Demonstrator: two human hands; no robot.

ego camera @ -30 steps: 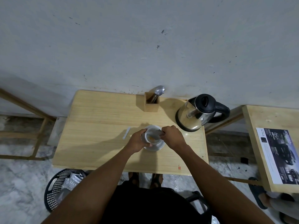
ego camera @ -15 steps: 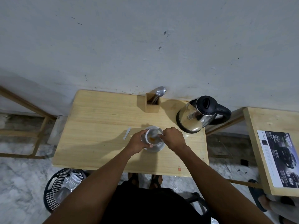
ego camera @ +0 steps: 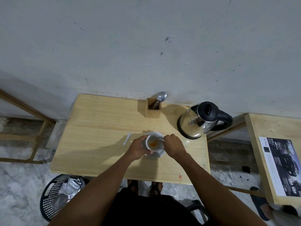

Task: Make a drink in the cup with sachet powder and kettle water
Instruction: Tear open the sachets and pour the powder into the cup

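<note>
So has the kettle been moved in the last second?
No. The kettle sits at the same back right corner of the table, beside the wooden holder.

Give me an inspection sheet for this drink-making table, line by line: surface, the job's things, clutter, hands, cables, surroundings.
Surface: wooden table against the wall, mostly bare.
Job's things: white cup on a saucer, orange contents inside; kettle at the back right, lid shut; torn sachet strip left of the cup.
Clutter: wooden holder with a spoon standing in it.
Hands: left hand wraps the cup; right hand is closed at the rim on something thin, too small to name.
Cables: nothing seen.
Surroundings: black basket with silver packets on the floor; side table with a printed sheet on the right.
</note>
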